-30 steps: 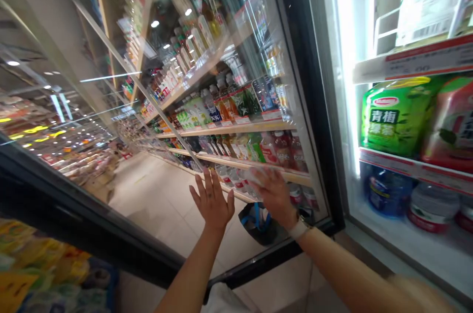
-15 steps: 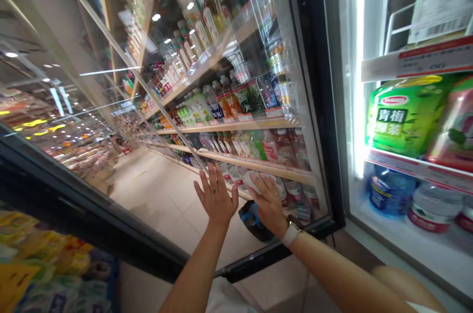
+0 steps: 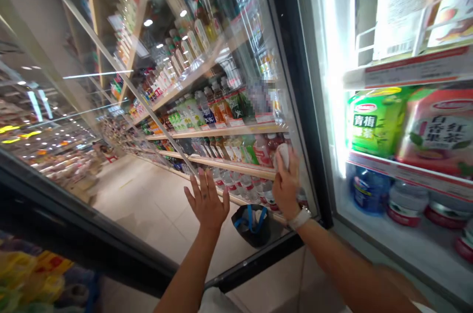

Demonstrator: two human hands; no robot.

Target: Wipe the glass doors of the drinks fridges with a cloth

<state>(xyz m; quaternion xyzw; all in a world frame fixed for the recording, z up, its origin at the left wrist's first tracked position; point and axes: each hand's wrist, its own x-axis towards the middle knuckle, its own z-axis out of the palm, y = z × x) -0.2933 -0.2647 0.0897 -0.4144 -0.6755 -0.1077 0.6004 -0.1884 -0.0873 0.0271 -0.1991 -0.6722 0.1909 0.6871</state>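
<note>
My left hand point(image 3: 209, 205) lies flat with spread fingers against the glass door point(image 3: 144, 209), low and near the middle of the view. To its right, my right hand point(image 3: 286, 190) presses a white cloth point(image 3: 283, 156) against the same pane, near the door's dark frame point(image 3: 291, 47). The fingers are bent over the cloth, so only part of it shows. A light-coloured watch band point(image 3: 300, 218) circles the right wrist.
At the right is a lit fridge with a green drink pack point(image 3: 373, 125), a red drink pack point(image 3: 436, 130) and bottles on shelves. Through the glass appear shelves of bottles and a black bag with blue handles point(image 3: 251, 226) on the floor. Colourful packages point(image 3: 40, 273) lie lower left.
My right hand has moved with the cloth up and to the right across the glass, uncovering the black bag. My left hand stays flat on the pane. The view has shifted slightly right.
</note>
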